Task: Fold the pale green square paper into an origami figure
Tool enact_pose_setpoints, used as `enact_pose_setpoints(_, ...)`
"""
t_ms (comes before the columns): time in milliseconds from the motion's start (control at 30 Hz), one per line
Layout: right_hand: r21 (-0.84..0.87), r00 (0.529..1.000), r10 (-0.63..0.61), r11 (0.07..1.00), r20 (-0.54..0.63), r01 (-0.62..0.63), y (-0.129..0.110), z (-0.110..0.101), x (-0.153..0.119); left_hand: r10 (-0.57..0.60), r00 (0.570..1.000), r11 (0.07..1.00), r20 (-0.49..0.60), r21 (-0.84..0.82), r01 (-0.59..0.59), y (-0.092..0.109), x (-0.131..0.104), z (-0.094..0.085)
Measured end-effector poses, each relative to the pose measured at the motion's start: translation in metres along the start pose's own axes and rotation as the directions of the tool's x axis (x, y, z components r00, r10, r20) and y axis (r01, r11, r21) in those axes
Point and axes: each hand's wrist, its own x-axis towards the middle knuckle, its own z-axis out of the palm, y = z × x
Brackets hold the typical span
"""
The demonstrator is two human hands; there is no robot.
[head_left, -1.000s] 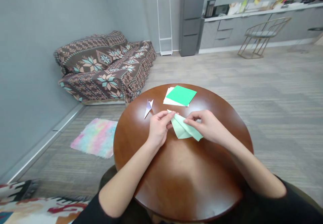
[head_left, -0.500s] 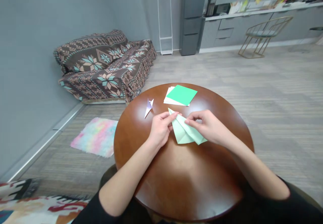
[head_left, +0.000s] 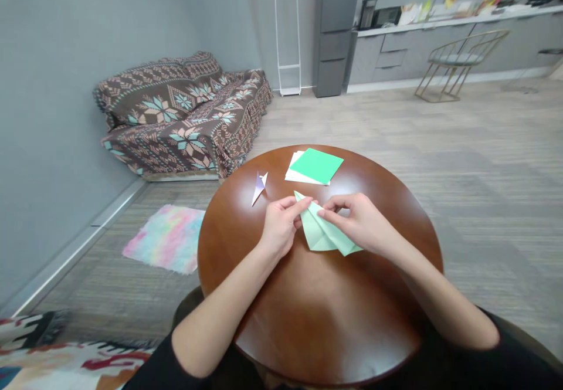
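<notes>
A pale green sheet of origami paper point(head_left: 320, 234), partly folded to a narrow point at its upper left, is held between both hands over the table. My left hand point(head_left: 284, 223) pinches it near that point, thumb on top and fingers beneath. With thumb and forefinger my right hand point(head_left: 354, 219) grips a folded layer along the upper right edge. Two loose flaps spread toward me at the lower end. Left of the hands lies a small folded purple-and-white paper figure point(head_left: 259, 188). Beyond them rests a bright green square sheet point(head_left: 317, 165) on white sheets point(head_left: 297, 175).
The round brown wooden table point(head_left: 325, 331) stands in front of me. A sofa under a patterned cover point(head_left: 185, 114) is at the back left, with a pastel fluffy mat point(head_left: 167, 237) on the floor. Farther off are a fridge point(head_left: 336, 32) and a wire-framed chair point(head_left: 457, 58).
My right thumb and forefinger have slid slightly up and left along the fold, toward the paper's point. The paper has shifted a little; my left hand keeps its pinch.
</notes>
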Motion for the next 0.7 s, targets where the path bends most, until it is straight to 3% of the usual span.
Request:
enact_pose_setpoints(467,-0.001,1.0,-0.013,1.0,0.025,0.013,-0.001,0.0,0.0,0.045,0.999,0.998,-0.029,-0.031,-0.046,0.007,0.005,-0.007)
enact_pose_setpoints(700,-0.047,0.999,-0.041,0.998,0.01,0.042,-0.002,-0.002,-0.001,0.11,0.985,0.986,-0.133,-0.114,-0.125,0.016,0.011,-0.012)
